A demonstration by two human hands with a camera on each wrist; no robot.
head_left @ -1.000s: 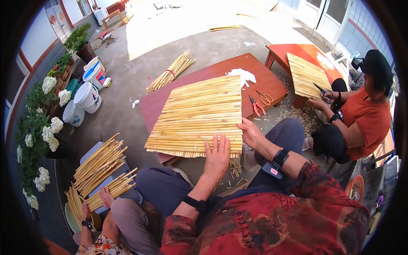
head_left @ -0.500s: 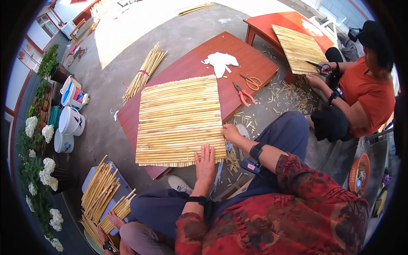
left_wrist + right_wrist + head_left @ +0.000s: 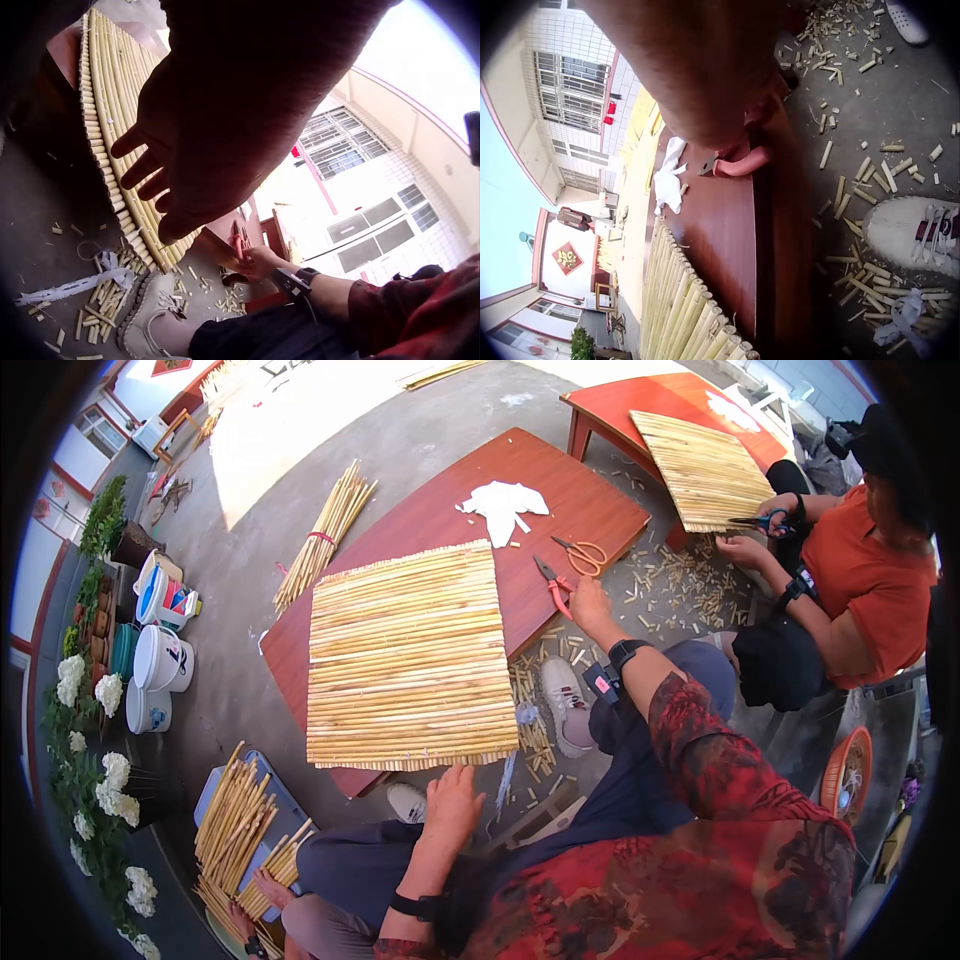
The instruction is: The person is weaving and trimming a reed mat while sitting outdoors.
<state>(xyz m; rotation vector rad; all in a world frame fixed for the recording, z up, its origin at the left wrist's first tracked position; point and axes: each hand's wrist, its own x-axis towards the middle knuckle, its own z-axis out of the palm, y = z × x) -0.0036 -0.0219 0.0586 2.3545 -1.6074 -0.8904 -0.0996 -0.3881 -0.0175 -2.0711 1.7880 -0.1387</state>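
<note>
Table (image 3: 600, 510) under mat (image 3: 405, 660), scissors (image 3: 569, 547), cloth (image 3: 503, 502)

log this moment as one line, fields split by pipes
left hand: open, at near edge of cane mat | right hand: at red-handled pliers, grip unclear | scissors: on table, beside pliers

Gray concrete floor (image 3: 235, 680) runs beneath two reddish tables, sunlit beyond the larger table's (image 3: 400, 510) far edge. Barred windows (image 3: 341, 142) break the pale walls (image 3: 360, 225).

pliers (image 3: 553, 588) — partly behind right hand (image 3: 592, 605) | stick mat (image 3: 686, 307) — cut off, right wrist view
</note>
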